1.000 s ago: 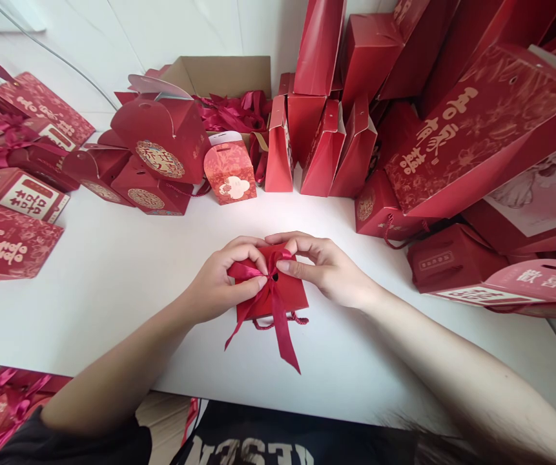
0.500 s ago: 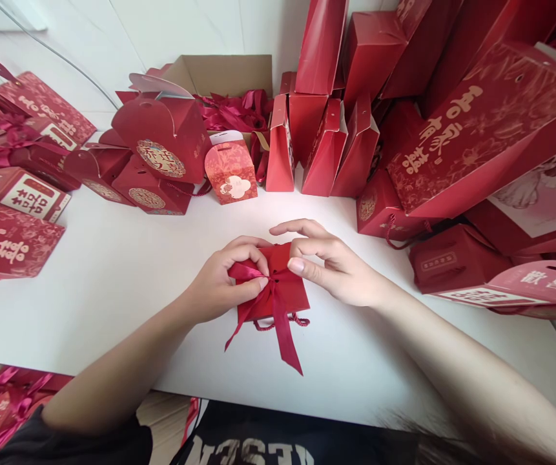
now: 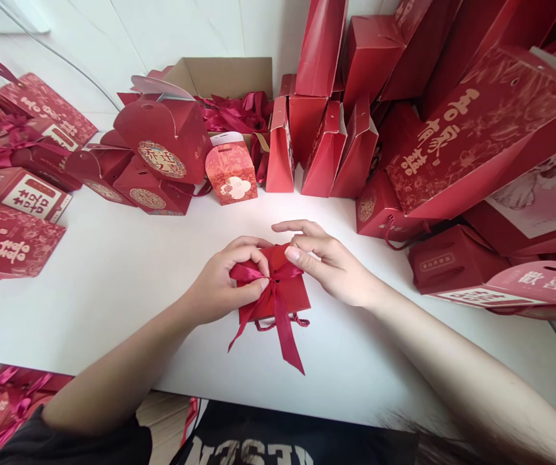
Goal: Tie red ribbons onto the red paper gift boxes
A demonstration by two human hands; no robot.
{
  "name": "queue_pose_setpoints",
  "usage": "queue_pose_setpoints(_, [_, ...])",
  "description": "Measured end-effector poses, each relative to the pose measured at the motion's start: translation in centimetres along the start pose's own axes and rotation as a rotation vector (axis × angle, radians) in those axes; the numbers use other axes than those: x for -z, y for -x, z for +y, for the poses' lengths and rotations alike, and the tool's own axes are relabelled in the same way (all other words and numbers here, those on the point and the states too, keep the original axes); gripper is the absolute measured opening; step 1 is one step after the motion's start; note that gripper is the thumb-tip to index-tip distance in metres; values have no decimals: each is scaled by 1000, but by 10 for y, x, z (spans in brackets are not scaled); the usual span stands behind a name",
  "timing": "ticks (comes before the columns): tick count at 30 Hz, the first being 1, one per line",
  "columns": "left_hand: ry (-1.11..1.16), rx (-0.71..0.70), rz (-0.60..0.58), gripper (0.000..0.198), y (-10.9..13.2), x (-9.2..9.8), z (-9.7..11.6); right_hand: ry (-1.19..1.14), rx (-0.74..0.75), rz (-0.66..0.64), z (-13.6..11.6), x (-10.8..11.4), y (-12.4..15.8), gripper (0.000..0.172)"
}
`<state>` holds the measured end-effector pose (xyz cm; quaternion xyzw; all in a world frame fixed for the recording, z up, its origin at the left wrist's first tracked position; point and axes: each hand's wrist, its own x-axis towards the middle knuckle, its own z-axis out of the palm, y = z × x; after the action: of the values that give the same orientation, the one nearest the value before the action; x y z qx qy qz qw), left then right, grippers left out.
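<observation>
Ribbon (image 3: 282,313), tied in one bow with two tails, lay across one red box (image 3: 299,297) midway along the counter (image 3: 127,278), nearer its near edge than its back. The left hand (image 3: 232,278) pinched the bow beside its knot between thumb and forefinger; the right hand (image 3: 333,265) hung, fingers spread, by the right loop, though contact could not be told. Working well here called for a firm left pinch, gentle even tugs, and satin kept flat. Toward the back edge stood one carton (image 3: 229,74) of uncountable loose ribbon (image 3: 239,113), one small patterned box (image 3: 232,161), three narrow red boxes (image 3: 323,165) to the right and three round-emblem boxes (image 3: 161,139) leftward; the left pile (image 3: 11,239) and right pile (image 3: 476,129) overlapped too much to count.
</observation>
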<state>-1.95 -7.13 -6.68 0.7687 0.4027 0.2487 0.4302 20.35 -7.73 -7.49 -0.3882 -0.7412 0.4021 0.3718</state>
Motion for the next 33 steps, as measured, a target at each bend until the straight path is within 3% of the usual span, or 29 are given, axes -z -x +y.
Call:
queue_pose_setpoints(6, [-26, 0, 37, 4, 0, -4, -1, -79, -44, -57, -1, 0, 1, 20])
queue_pose_setpoints(20, [-75, 8, 14, 4, 2, -1, 5, -237, 1, -111, 3, -3, 0, 24])
queue_pose_setpoints(29, [-75, -13, 42, 3, 1, -3, 4, -365, -96, -61, 7, -13, 2, 30])
queue_pose_setpoints(33, [-76, -13, 0, 3, 0, -2, 2, -363, -119, -53, 7, -12, 1, 32])
